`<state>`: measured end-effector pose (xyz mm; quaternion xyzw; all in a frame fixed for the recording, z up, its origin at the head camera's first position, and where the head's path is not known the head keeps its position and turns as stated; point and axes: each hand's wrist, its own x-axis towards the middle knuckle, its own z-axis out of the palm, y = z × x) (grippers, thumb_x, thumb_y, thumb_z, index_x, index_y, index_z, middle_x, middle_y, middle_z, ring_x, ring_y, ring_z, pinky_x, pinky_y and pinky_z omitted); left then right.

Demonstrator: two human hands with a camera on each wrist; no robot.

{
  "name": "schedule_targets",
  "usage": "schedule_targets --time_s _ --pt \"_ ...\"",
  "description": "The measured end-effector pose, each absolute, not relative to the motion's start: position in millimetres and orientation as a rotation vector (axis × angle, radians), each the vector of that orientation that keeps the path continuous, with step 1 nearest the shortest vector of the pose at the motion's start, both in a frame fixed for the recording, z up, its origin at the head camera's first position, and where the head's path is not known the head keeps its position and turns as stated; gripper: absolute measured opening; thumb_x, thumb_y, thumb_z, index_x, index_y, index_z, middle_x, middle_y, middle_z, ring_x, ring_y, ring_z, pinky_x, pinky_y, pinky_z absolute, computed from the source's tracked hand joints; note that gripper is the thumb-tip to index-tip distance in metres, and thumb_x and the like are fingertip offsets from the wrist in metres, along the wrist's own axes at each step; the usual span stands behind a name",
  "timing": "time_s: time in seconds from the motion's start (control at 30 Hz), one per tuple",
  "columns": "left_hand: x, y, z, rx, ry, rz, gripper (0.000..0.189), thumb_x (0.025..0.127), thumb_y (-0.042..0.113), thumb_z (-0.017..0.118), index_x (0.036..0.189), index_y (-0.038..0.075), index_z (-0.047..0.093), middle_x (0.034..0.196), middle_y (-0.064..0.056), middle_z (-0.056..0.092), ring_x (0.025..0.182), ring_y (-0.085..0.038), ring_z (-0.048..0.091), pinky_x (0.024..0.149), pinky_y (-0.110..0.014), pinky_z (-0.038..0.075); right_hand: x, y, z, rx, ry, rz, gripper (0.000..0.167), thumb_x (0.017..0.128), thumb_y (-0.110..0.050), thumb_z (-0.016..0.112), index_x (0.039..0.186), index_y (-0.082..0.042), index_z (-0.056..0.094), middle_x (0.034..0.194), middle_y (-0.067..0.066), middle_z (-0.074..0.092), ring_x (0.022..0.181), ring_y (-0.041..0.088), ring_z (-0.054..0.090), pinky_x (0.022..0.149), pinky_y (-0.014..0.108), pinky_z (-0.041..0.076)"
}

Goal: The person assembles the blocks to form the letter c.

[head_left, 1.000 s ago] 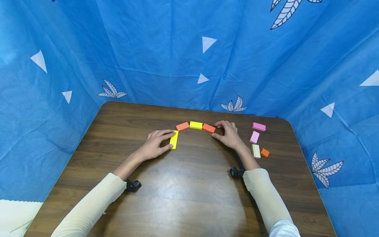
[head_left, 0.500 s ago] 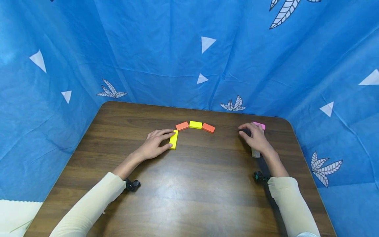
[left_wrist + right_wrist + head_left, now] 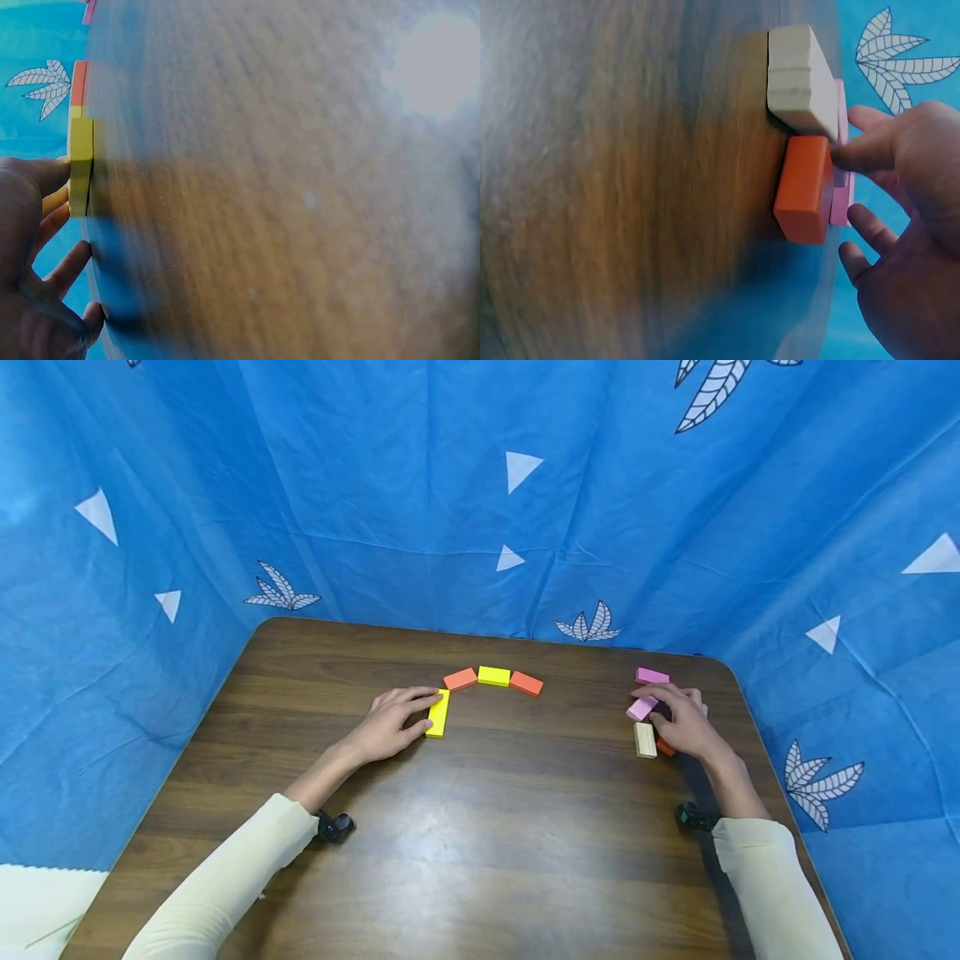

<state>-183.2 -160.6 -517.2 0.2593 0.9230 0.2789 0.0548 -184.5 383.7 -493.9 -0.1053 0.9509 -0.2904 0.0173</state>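
Thumb and index finger of the right hand (image 3: 686, 720) pinch a pale pink rectangular block (image 3: 641, 709); thumb and fingers of the left hand (image 3: 388, 727) spread, touching a long yellow rectangular block (image 3: 439, 717). From the pale pink block, a deeper pink block (image 3: 652, 676) lies at one o'clock, an orange block (image 3: 803, 187) at five, a bare wooden block (image 3: 645, 741) at six. At one o'clock from the yellow block lies a red-orange block (image 3: 461, 679).

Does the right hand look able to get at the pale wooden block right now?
Probably yes: the right hand is close by, though it seems occupied with the light pink block. The orange block sits just right of the pale wooden block, whose top and left side look uncovered.
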Motion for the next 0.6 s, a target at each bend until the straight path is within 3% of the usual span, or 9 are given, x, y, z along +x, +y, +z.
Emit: schedule_targets --time_s 0.23,0.6 --pt "-181.6 -160.0 -517.9 0.784 2.808 0.844 0.054 0.110 0.031 0.063 0.162 0.021 0.052 0.169 -0.003 0.048 0.157 -0.038 0.042 0.125 -0.073 0.023 -186.4 388.9 -501.5 -0.227 3.020 -0.825 0.036 0.101 -0.008 0.073 0.136 0.000 0.067 0.140 0.036 0.057 0.122 0.052 0.037 0.101 0.072 0.026" --pt "-180.9 -158.1 -516.8 0.787 2.817 0.850 0.055 0.109 0.030 0.065 0.162 0.020 0.052 0.169 -0.003 0.048 0.155 -0.038 0.043 0.124 -0.072 0.024 -185.6 387.1 -505.2 -0.257 3.056 -0.840 0.030 0.100 -0.010 0.075 0.127 0.001 0.066 0.130 0.035 0.062 0.119 0.049 0.045 0.098 0.065 0.029"
